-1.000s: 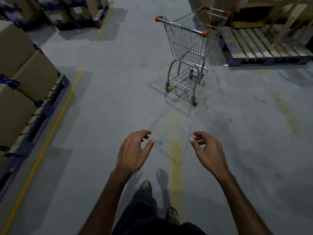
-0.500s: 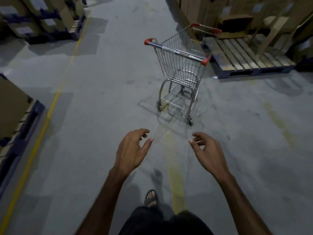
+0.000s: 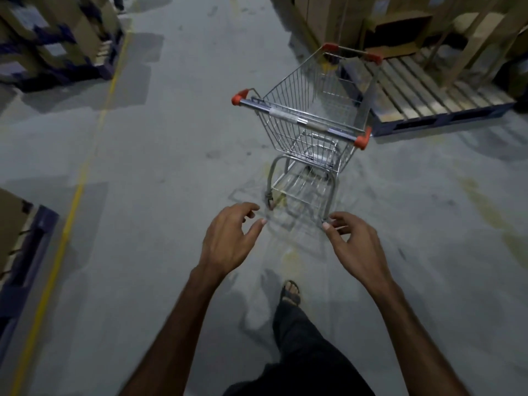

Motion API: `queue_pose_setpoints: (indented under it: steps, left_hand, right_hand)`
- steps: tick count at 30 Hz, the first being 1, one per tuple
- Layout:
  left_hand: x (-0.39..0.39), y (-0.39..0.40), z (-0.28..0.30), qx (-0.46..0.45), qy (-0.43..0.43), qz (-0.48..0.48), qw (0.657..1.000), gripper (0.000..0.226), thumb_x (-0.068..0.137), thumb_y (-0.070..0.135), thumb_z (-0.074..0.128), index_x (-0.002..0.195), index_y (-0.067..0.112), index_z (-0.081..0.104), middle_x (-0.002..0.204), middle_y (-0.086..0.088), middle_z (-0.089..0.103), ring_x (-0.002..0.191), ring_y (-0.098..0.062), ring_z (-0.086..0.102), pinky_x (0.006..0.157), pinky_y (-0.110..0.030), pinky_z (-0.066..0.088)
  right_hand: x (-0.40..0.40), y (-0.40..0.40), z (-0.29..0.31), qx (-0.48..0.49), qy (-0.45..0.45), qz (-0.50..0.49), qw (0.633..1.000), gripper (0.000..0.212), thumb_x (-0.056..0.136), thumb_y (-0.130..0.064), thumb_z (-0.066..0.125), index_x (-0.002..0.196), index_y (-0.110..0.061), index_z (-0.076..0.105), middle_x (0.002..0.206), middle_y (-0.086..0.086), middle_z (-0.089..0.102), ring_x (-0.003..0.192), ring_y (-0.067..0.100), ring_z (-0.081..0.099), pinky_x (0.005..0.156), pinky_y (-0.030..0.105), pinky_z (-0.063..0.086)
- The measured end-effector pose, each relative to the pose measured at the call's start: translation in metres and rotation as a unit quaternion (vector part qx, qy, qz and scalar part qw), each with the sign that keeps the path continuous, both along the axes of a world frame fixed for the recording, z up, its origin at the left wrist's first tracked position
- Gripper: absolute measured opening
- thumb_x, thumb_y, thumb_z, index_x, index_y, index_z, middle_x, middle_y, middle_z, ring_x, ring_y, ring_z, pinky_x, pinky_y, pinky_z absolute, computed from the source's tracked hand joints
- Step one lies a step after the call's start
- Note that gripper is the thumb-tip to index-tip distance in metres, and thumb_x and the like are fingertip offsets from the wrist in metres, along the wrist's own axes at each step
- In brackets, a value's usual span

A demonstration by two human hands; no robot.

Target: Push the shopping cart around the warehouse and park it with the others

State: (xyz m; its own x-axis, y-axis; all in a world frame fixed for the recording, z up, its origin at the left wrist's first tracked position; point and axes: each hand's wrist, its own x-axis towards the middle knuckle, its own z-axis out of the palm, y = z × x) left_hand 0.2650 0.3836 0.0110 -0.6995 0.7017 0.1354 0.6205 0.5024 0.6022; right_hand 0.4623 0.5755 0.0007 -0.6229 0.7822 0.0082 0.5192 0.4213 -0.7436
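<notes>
Chrome wire shopping cart (image 3: pixel 311 121) with orange corner caps sits out on the grey concrete floor (image 3: pixel 171 167), straight ahead and a bit to the right. It's noticeably nearer than a second ago: it was well up the aisle then, and now its rear wheels show just past the fingertips. Its handle bar (image 3: pixel 300 120) faces the person, and nobody is touching it.

Both arms reach forward. The left hand (image 3: pixel 228 238) and right hand (image 3: pixel 354 244) are apart from each other, palms down, fingers loosely curled and spread, holding nothing, same pose as before. One sandalled foot (image 3: pixel 291 291) shows between the arms.

Just beside the cart's far right corner lies a wooden pallet (image 3: pixel 423 90) with a blue base, with cardboard boxes (image 3: pixel 328 18) stacked behind it. A yellow floor line (image 3: pixel 71 201) runs down the left side. The boxes on blue pallets (image 3: pixel 25 252) at left have slid mostly out of view compared with earlier.
</notes>
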Motion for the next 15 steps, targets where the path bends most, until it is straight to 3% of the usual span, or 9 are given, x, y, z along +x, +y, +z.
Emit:
queue_pose_setpoints:
  steps: [11,13,15]
  left_hand:
    - [-0.149,0.155,0.018,-0.016,0.045,-0.031,0.998,0.033,0.100,0.046,0.069,0.124,0.023,0.070,0.109,0.007,0.073,0.096,-0.016,0.063,0.086,-0.036,0.051]
    - [-0.167,0.175,0.015,-0.021,0.046,-0.042,0.998,0.034,0.099,0.045,0.070,0.125,0.023,0.070,0.110,0.006,0.073,0.099,-0.017,0.063,0.088,-0.038,0.052]
    - [-0.186,0.196,0.013,-0.031,0.057,-0.058,0.996,0.035,0.100,0.044,0.070,0.126,0.022,0.070,0.113,0.004,0.073,0.105,-0.019,0.063,0.090,-0.040,0.051]
  right_hand:
    - [-0.137,0.156,0.007,0.072,0.002,-0.007,0.997,0.031,0.099,-0.039,0.070,0.124,-0.021,0.072,0.119,-0.001,0.074,0.107,0.019,0.069,0.093,0.041,0.056]
    - [-0.153,0.176,0.006,0.103,-0.008,-0.013,0.995,0.030,0.097,-0.038,0.071,0.122,-0.020,0.074,0.117,0.002,0.074,0.110,0.024,0.068,0.101,0.044,0.051]
    - [-0.166,0.194,0.000,0.154,-0.046,-0.014,0.987,0.032,0.098,-0.041,0.069,0.122,-0.021,0.074,0.115,0.003,0.073,0.111,0.026,0.067,0.119,0.048,0.034]
